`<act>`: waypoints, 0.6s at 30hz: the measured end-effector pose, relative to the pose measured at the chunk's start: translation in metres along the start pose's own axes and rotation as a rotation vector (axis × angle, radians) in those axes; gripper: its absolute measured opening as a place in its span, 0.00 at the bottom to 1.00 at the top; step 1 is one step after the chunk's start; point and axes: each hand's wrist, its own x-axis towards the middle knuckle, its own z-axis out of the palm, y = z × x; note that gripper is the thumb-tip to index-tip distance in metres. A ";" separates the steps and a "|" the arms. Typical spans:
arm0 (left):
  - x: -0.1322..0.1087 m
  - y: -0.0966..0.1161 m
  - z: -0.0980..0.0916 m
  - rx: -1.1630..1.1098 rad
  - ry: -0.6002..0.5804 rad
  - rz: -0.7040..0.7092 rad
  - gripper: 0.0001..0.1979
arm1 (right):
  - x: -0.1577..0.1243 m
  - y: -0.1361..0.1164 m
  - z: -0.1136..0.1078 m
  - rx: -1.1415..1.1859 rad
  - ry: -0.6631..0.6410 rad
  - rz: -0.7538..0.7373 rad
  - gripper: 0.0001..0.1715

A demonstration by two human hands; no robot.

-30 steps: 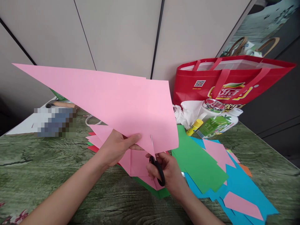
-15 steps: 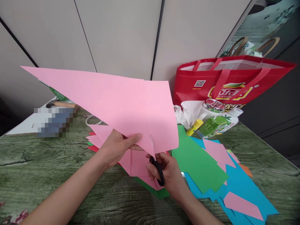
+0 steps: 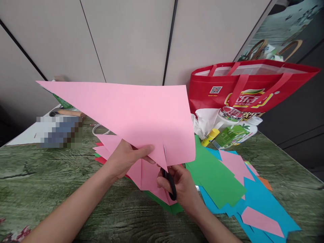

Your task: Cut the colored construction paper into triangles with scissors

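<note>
A large pink sheet of paper, slanted along its lower left edge, is held up over the table. My left hand pinches that lower edge, thumb on top and fingers beneath. My right hand is closed round the black handles of a pair of scissors. The scissors' blades lie at a slit in the sheet's lower edge, to the right of my left thumb. Below both hands rests a stack of folded pink paper, with red and green layers showing at its edges.
Right of the hands lie green paper, blue paper and pink scraps. Behind them are a yellow glue stick, white bottles, crumpled tissue and a red bag. A wooden-handled tool and a blurred patch are at left.
The pink sheet's far left tip has swung down and to the right, and its right side has shifted slightly right. Both hands have stayed nearly in place.
</note>
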 end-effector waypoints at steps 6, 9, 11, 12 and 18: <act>-0.002 0.001 0.002 0.026 -0.029 0.001 0.13 | 0.001 -0.005 -0.001 0.046 0.000 0.023 0.16; -0.002 0.000 0.002 0.016 -0.011 0.009 0.14 | 0.002 -0.004 -0.001 0.064 -0.001 0.039 0.17; -0.002 0.000 0.001 0.024 0.002 0.005 0.13 | 0.002 -0.003 -0.001 0.066 0.001 0.041 0.16; -0.002 0.000 0.001 0.030 0.004 0.000 0.13 | 0.002 -0.002 -0.001 0.062 0.006 0.041 0.14; -0.002 0.000 0.002 0.027 -0.005 -0.007 0.14 | 0.002 -0.004 0.002 0.070 0.059 0.050 0.11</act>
